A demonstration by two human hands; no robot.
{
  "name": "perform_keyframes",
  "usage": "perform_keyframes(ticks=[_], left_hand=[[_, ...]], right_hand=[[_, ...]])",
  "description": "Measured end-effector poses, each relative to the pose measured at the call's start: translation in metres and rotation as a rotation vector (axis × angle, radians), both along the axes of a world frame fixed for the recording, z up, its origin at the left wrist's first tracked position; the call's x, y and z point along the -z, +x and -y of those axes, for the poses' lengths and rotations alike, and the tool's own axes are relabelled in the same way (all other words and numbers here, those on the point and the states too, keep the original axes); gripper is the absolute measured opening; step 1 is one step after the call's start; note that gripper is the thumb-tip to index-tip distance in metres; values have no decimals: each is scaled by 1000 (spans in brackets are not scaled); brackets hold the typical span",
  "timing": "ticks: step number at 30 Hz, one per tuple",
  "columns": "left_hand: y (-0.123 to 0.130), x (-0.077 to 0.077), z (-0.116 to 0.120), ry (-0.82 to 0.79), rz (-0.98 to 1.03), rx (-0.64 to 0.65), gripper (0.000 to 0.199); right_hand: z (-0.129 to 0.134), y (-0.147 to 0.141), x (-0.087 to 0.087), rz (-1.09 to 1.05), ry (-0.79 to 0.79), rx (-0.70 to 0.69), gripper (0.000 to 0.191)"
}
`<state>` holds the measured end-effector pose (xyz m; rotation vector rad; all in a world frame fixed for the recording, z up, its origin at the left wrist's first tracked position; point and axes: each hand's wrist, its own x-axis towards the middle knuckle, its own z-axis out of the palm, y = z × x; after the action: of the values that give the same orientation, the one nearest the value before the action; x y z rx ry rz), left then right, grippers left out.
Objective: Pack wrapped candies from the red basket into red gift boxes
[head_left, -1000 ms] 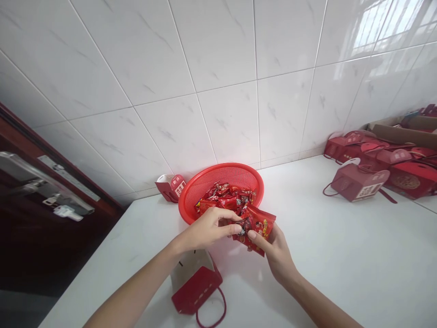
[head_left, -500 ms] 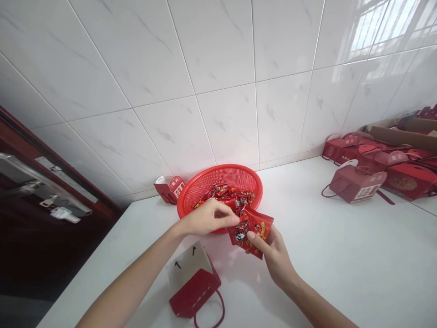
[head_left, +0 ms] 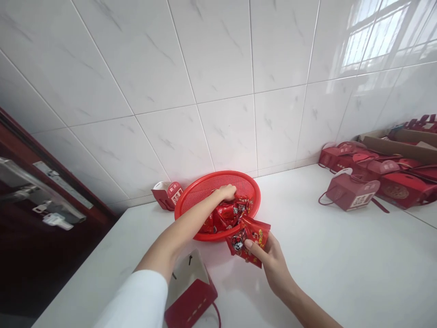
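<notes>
A red mesh basket [head_left: 253,182] of red-wrapped sweets [head_left: 225,214] stands near the wall. My left hand [head_left: 227,192] reaches over its sweets towards the back; its fingertips are hidden, so what they touch cannot be made out. In front of the basket's right side, my right hand [head_left: 269,257] grips several red packets [head_left: 254,234], thumb on top. One of them is small and has a dark and white print. Below the basket, an open red gift box [head_left: 193,300] with a white inside and a cord handle lies partly behind my left forearm.
A small open box [head_left: 165,196] touches the wall left of the basket. On the right, a closed red box [head_left: 351,190] stands before a pile of similar boxes [head_left: 403,187]. A dark red door with keys [head_left: 58,221] is at the left.
My left hand has left the packets in my right hand and moved up and back into the basket. My right hand still holds its packets. The view has shifted slightly.
</notes>
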<state>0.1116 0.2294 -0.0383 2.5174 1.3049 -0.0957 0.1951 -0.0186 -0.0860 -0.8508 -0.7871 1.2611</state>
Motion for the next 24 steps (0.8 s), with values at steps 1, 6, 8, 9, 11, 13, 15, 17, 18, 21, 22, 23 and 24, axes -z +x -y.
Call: perform_keyframes(ticks=[1,6,8,9,11,13,15,17,18,21,22,23,24], left_hand=[[2,4,-2,-13,-37,-17,33],[-7,7,-10,-38,8,-55,31],[-15,0,-8,-32,111,-37,30],[-20,-5,-6,-30,172,-25,29],[-31,-18,5,-33,295,4,26],[-46,-31,22,-50,399,35,21],[-65,-44,46,-64,480,50,23],[-86,-55,74,-81,639,59,29],[-97,-59,89,-107,697,72,31],[-128,-69,133,-172,744,27,39],[-137,-72,147,-186,738,11,37],[-145,-74,160,-187,723,8,33],[-153,-77,172,-186,690,12,29]], right_hand=[[0,0,0,1,-4,3,46],[-1,1,1,-12,1,-14,46],[-1,0,2,-27,5,-27,46],[0,0,2,-33,5,-31,45],[0,0,2,-40,4,-34,46],[1,0,3,-39,7,-31,46],[1,0,3,-33,8,-30,46],[1,0,4,-30,9,-35,45],[2,0,4,-31,9,-40,45],[3,-1,5,-26,6,-52,45],[4,-1,5,-16,5,-55,45],[5,-2,6,-4,3,-58,44],[6,-2,6,11,2,-63,44]])
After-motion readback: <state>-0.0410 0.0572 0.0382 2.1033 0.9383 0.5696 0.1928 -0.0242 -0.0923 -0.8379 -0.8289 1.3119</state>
